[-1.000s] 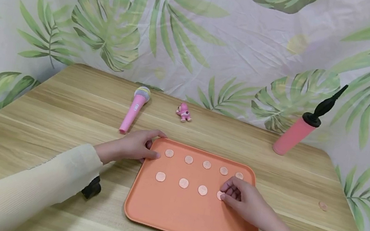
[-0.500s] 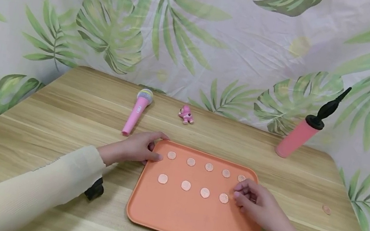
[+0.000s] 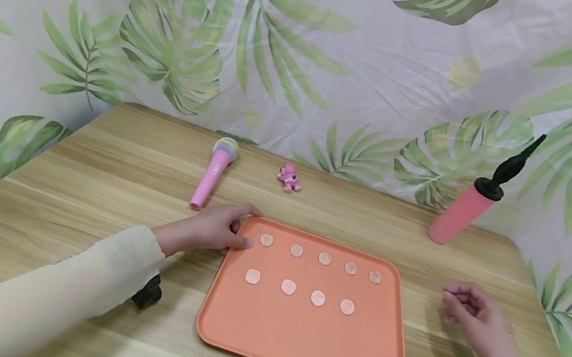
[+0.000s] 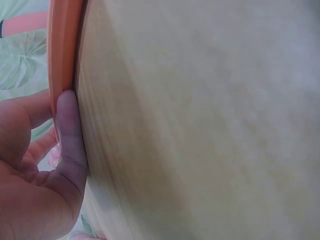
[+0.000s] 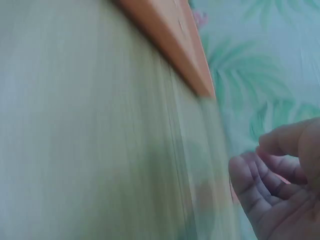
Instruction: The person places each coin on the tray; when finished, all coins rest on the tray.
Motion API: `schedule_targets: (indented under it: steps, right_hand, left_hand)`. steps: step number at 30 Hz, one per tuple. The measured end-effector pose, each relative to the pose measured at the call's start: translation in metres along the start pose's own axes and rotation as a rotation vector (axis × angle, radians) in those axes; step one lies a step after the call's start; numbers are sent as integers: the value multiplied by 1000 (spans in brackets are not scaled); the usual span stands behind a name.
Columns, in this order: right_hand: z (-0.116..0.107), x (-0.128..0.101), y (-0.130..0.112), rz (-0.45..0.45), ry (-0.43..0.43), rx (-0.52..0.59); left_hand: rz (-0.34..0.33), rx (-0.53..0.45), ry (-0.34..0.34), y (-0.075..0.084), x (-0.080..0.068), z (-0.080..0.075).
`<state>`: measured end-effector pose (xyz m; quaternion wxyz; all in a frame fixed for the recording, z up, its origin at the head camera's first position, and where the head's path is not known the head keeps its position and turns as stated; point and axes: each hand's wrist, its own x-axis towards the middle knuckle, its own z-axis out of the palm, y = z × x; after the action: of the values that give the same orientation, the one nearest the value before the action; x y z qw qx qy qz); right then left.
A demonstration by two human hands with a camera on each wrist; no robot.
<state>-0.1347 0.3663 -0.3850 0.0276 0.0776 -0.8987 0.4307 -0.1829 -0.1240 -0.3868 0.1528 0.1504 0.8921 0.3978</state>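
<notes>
wooden table (image 3: 92, 170) under tray (image 3: 291, 345), microphone (image 3: 212, 172), pump (image 3: 464, 210)

A pink toy microphone (image 3: 212, 172) with a pale, speckled head lies on the wooden table (image 3: 92, 170), toward the back left. Just to its right, and apart from it, sits a small pink figurine (image 3: 289, 177) — too small to tell what it depicts. At the back right a pink hand pump (image 3: 475, 196) with a black nozzle leans against the backdrop (image 3: 309, 48) — a wrinkled white cloth printed with green palm leaves, which closes off the table's back and sides.
</notes>
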Motion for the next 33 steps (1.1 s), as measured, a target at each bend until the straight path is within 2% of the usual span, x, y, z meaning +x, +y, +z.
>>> schedule_targets:
  steps: [4, 8, 14, 19, 25, 33]
  right_hand:
    - [-21, -5, 16, 60, 77, -70]
    - [-42, -8, 27, 118, 101, -155]
    - [-77, -4, 41, 250, 44, -319]
    - [-98, -4, 57, 327, -41, -437]
    - [-104, -4, 72, 383, -126, -414]
    - [-97, -1, 77, 307, -58, -447]
  left_hand:
    - [0, -6, -6, 0, 1, 0]
    - [2, -11, -8, 0, 1, -1]
    - [6, -8, 0, 0, 0, -1]
    - [14, 1, -2, 1, 0, 1]
    - [8, -3, -7, 1, 1, 1]
    - [12, 2, -3, -1, 0, 0]
